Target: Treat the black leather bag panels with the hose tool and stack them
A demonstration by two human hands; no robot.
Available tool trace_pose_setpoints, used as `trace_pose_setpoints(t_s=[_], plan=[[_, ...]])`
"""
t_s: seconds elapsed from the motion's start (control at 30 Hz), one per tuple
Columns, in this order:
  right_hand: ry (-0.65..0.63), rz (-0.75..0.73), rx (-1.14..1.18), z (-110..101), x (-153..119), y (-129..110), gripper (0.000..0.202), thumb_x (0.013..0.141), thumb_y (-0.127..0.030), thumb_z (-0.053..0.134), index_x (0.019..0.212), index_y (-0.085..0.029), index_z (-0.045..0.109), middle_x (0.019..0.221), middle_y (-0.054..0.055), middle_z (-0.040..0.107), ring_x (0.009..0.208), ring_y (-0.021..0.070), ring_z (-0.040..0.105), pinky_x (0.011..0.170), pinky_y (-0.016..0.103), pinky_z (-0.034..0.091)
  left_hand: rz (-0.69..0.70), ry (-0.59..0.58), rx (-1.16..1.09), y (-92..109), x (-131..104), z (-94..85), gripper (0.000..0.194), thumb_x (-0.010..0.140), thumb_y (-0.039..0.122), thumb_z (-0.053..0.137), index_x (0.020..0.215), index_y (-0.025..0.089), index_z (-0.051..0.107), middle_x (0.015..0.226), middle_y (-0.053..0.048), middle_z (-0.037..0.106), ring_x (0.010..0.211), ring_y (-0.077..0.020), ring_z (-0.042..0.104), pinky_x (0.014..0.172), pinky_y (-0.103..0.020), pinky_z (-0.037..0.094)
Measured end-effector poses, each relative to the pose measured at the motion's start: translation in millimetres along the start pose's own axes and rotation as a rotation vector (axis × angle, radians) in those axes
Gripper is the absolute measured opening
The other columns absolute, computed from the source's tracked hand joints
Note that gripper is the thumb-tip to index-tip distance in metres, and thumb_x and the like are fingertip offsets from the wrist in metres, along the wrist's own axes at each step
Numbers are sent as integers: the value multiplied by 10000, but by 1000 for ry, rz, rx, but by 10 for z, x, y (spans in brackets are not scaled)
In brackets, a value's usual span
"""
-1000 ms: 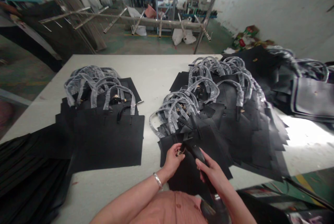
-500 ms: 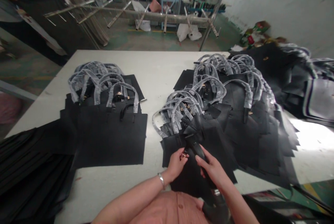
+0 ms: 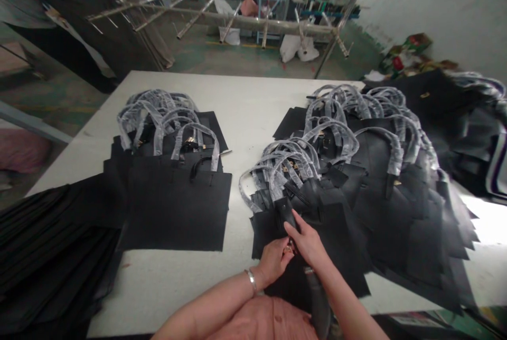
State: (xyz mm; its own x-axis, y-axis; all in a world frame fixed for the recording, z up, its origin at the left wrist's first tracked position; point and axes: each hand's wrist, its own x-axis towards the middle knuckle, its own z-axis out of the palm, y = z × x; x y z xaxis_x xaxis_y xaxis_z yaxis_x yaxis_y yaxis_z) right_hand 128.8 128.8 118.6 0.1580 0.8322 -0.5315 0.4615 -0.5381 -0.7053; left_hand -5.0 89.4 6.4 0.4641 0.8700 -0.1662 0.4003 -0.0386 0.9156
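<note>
Left fingers (image 3: 287, 259) pinch a small gold-toned metal fitting (image 3: 289, 248), right fingers (image 3: 290, 230) grip a long black leather-like strap (image 3: 284, 211); steady tension helps!

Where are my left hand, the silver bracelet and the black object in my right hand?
Left hand (image 3: 272, 263), head view: back of hand.
Silver bracelet (image 3: 251, 279), head view: visible band.
Black object (image 3: 284, 213), head view: its far end.

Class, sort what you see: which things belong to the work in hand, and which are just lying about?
In the work:
left hand with gold-coloured fitting
right hand with black strap-like piece
black bag panels
plastic-wrapped handles

Apparently just about:
metal peg rack
white sacks
heap by the wall
</note>
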Motion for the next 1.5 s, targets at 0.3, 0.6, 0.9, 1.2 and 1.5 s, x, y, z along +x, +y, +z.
trace_pose_setpoints(t_s=[0.3,0.6,0.9,1.2,1.5], plan=[[-102,12,17,-15,-177,173,655,822,-468,591,1388,-145,530,640,20,699,507,186,631,555,298,500,-34,-15,99,27,26,49,134,834,178,562,949,178,630,939,-112,658,890,-269,593,832,-369,428],[142,-32,299,-284,-444,312,706,830,-504,592,1463,-249,408,734,-22,674,496,129,583,516,258,494,45,185,482,140,292,-493,153,874,120,477,919,172,615,1119,-107,574,1076,-265,521,943,-404,410],[454,242,519,-283,-1098,1237,760,757,-518,661,1437,-251,447,724,-33,675,474,126,550,471,252,465,-2,72,549,197,625,-851,155,782,161,619,930,175,574,935,-66,604,900,-247,578,838,-384,453],[687,388,702,-407,-1529,1733,885,710,-568,687,1449,-178,396,610,-53,597,436,144,544,408,245,433,-247,-176,-659,1035,628,-1323,449,654,310,790,1025,129,613,895,-52,702,735,-176,660,690,-265,533],[784,360,787,-494,-1646,1769,934,661,-544,744,1455,-192,400,630,-59,594,477,133,545,413,220,433,-162,2,-792,2655,269,-1664,561,719,229,737,1253,200,568,943,-20,693,764,-190,694,662,-276,592]])
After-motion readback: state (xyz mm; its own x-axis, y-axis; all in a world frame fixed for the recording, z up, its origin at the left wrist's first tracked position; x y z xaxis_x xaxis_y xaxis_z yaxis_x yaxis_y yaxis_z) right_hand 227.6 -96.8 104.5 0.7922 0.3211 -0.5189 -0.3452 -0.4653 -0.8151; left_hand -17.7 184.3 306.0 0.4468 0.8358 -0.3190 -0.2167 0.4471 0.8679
